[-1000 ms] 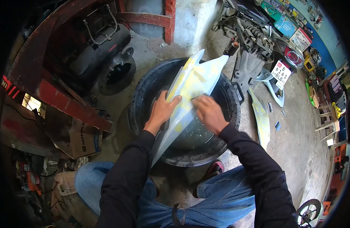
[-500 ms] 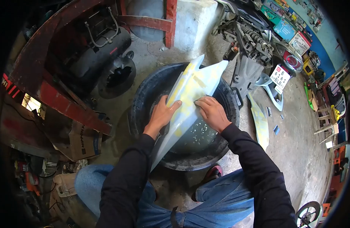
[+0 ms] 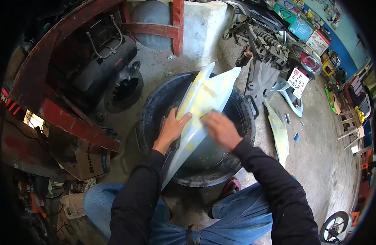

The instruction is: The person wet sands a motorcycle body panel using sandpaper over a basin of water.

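The panel point(image 3: 214, 90), pale blue-white with yellow patches, slants over the tub point(image 3: 148, 106), its forked end toward the tub's far side and its narrow end reaching past the near rim. The left hand point(image 3: 171, 130) grasps the panel by its left edge, thumb laid on the upper face. The right hand point(image 3: 220, 127) has its fingers bent and brought down on the panel's right part; it is blurred, so I cannot tell whether something is pinched under the fingertips. Cloudy water point(image 3: 206, 159) lies in the tub, below the panel.

Right of the tub, a second panel point(image 3: 279, 134), also pale and yellow-patched, lies on the floor, with small blue pieces point(image 3: 296, 137) just beside it. Beyond the tub, to the right, are motorcycle parts point(image 3: 263, 69) and a number plate point(image 3: 297, 83). Left of the tub stand a dark tank point(image 3: 114, 61) and a carton point(image 3: 91, 160). A shoe point(image 3: 231, 187) is near the tub's near rim.
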A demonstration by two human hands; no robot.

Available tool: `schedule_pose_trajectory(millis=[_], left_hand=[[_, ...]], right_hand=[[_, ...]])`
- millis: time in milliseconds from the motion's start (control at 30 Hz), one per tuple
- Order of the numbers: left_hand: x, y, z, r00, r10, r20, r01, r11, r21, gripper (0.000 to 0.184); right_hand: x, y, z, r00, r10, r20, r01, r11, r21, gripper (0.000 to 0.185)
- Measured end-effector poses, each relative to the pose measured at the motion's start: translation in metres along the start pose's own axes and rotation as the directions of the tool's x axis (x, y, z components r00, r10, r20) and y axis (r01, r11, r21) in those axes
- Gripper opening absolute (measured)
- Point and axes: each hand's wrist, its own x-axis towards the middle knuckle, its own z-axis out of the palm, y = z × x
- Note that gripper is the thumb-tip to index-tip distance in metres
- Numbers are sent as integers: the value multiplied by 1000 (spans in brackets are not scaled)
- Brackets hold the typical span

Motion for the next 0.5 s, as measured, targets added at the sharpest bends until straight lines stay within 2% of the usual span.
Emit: schedule_pose_trajectory(millis=[33, 100, 167, 200, 233, 300, 367, 433, 500], left_hand=[[2, -4, 2, 1000, -5, -22, 6, 999, 33, 86], [8, -13, 2, 1000, -9, -18, 9, 1000, 25, 86], [8, -14, 3, 1000, -10, -13, 10, 1000, 9, 86], [8, -11, 1, 1000, -5, 1, 5, 1000, -9, 86], [6, -8, -1, 1000, -7, 21, 7, 1000, -23, 86], [3, 0, -3, 999, -28, 26, 29, 1000, -6, 86], [3, 1, -3, 998, -52, 30, 52, 999, 8, 86], [6, -7, 0, 1000, -17, 12, 17, 1000, -26, 85], [5, -1, -1, 1000, -22, 10, 22, 1000, -20, 85]], right_hand=[[2, 12, 0, 995, 91, -36, -92, 994, -52, 39], [-2, 3, 8, 997, 63, -50, -69, 991, -119, 39], [-5, -32, 13, 994, -108, -19, 108, 994, -7, 39], [-5, -35, 11, 997, -72, 7, 72, 995, 68, 39], [-2, -23, 7, 997, -72, 5, 71, 995, 65, 39], [6, 14, -2, 994, 91, -55, -94, 994, -52, 45], [0, 13, 7, 994, 75, -77, -84, 990, -115, 44], [0, -30, 6, 997, -76, -15, 76, 997, 33, 39], [2, -23, 6, 999, -52, -15, 53, 997, 60, 34]])
